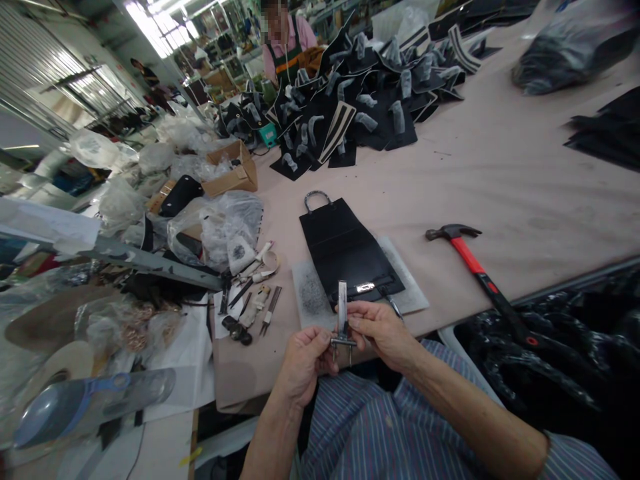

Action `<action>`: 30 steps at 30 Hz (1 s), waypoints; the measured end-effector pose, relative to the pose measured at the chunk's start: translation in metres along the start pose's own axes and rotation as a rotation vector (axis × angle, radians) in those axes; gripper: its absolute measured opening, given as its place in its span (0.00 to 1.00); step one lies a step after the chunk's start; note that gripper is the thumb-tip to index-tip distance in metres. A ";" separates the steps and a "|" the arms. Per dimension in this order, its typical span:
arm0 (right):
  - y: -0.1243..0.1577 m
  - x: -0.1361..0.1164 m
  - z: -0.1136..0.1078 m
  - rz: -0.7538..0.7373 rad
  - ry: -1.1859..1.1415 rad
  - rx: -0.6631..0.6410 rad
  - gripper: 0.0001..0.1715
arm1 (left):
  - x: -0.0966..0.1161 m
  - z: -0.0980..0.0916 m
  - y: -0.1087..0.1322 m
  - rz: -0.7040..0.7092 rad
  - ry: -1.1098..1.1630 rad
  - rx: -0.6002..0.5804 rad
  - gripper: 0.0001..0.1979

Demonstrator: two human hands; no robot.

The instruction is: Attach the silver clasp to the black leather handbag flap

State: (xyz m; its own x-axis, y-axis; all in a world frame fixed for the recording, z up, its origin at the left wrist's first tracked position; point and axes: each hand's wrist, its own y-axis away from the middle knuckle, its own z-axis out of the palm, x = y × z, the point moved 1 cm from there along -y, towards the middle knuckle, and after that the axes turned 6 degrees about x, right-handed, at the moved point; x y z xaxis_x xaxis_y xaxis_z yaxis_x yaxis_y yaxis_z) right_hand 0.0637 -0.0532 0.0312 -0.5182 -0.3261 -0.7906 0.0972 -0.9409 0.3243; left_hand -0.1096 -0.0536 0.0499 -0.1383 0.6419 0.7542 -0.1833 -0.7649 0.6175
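Observation:
My left hand (307, 357) pinches one end of the short crossbar of a T-shaped metal piece (343, 308). My right hand (379, 331) grips the same piece from the other side, fingers around its upright flat bar. Thin prongs point down below the crossbar; its exact kind I cannot make out. Just beyond my hands lies a black bag panel (340, 243) with a looped handle at its far end and a shiny metal fitting near its close edge. Under the panel is a pale, speckled board (311, 290).
A red-and-black claw hammer (470, 259) lies to the right. Small hand tools (270, 310) and plastic bags (220, 223) are on the left, near a cardboard box (235, 170). Black bag parts (370, 100) are heaped at the back, where a person (287, 47) stands.

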 end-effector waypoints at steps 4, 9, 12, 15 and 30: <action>-0.001 0.003 -0.002 0.006 0.037 0.011 0.17 | 0.000 0.000 -0.001 -0.008 -0.016 0.014 0.27; -0.001 0.004 0.000 0.017 0.117 0.051 0.20 | -0.002 0.001 -0.002 0.009 -0.045 0.027 0.27; 0.000 0.004 0.005 0.000 0.201 0.102 0.17 | -0.004 0.001 -0.001 0.050 -0.108 0.027 0.26; 0.000 0.007 0.010 0.019 0.220 0.109 0.15 | -0.004 0.001 0.003 0.110 -0.180 0.038 0.25; 0.002 0.045 0.052 0.155 0.255 -0.026 0.15 | -0.015 -0.045 0.039 0.178 -0.351 0.284 0.22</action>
State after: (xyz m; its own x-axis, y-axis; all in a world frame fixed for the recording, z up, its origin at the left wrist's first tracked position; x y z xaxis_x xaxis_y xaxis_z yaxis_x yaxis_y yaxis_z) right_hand -0.0035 -0.0652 0.0229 -0.2660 -0.4756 -0.8385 0.1822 -0.8789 0.4408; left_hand -0.1584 -0.0906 0.0520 0.2022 0.4806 0.8533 0.0934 -0.8768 0.4716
